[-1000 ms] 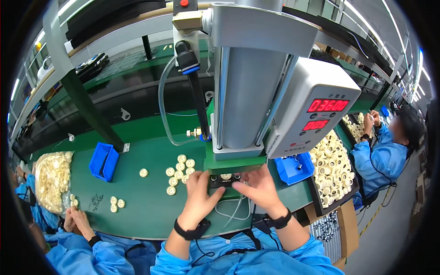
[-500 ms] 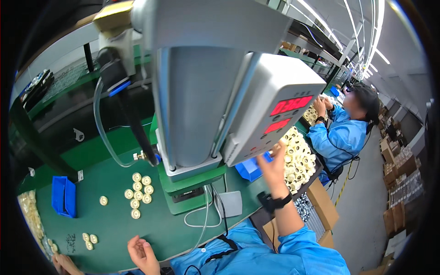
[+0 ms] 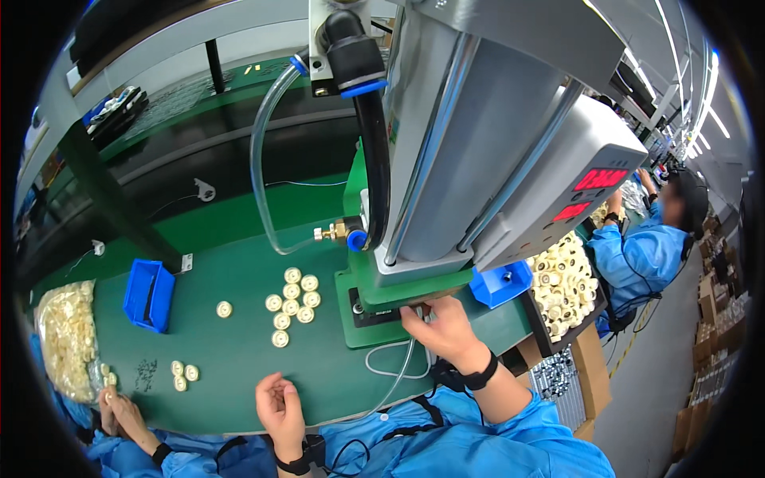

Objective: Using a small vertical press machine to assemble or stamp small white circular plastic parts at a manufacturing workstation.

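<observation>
My right hand (image 3: 446, 328) reaches in under the grey press (image 3: 478, 151), at its green base (image 3: 370, 334). Its thumb and forefinger are closed together beside the black fixture (image 3: 373, 313); whatever they hold is hidden by the hand and the press. My left hand (image 3: 280, 405) rests near the front edge of the green table (image 3: 239, 406), its fingers curled in and nothing visible in them. Round cream-coloured wheel-like parts (image 3: 292, 291) lie in a loose group left of the press. A smaller cluster of the same parts (image 3: 184, 373) sits farther left.
Blue bins (image 3: 149, 295) (image 3: 502, 284) stand left and right of the press. A black tray (image 3: 550, 338) heaped with cream parts is at right, above a cardboard box (image 3: 591, 378). Another person's hands (image 3: 123, 414) work by a plastic bag (image 3: 68, 338). A co-worker (image 3: 641, 247) sits beyond.
My right hand has come from beside the parts tray, leftward to the press base. The whole view has shifted, so the press appears farther right. My left hand stays loosely curled near the table edge.
</observation>
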`<state>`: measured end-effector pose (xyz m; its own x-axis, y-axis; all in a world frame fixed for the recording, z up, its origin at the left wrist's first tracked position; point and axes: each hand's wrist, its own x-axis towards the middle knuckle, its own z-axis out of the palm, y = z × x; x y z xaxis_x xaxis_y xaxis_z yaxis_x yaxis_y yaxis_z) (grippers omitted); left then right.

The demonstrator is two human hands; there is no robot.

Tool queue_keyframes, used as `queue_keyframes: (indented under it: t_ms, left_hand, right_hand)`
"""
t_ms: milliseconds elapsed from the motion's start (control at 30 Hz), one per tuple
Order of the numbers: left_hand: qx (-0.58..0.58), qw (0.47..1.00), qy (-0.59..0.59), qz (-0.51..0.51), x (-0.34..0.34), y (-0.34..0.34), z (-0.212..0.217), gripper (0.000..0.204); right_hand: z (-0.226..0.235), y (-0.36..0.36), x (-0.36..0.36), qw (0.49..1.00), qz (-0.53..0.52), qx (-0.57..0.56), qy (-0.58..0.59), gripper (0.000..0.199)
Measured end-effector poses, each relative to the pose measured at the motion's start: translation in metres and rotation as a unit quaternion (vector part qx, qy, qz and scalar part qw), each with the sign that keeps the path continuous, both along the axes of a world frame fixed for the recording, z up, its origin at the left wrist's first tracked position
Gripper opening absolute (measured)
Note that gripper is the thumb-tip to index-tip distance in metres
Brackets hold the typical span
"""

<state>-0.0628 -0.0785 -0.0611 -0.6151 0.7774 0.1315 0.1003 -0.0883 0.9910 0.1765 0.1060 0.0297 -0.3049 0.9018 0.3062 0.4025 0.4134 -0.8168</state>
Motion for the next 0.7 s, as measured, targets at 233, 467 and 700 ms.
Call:
queue_keyframes:
  t_ms: [233, 467, 700]
  left_hand:
    - [0.005, 1.000, -0.005, -0.002, 0.003, 0.001, 0.003, 0.025]
    - [-0.009, 0.999, 0.040, -0.001, 0.002, 0.002, -0.004, 0.019]
    - [-0.026, 0.994, 0.099, 0.030, 0.005, 0.002, -0.009, 0.019]
  right_hand:
    - [0.013, 0.012, -0.029, 0.994, 0.032, 0.076, 0.070, 0.020]
    - [0.011, 0.019, -0.027, 0.989, 0.074, -0.010, 0.131, 0.025]
    - [0.015, -0.018, 0.046, 0.997, 0.049, 0.058, 0.002, 0.039]
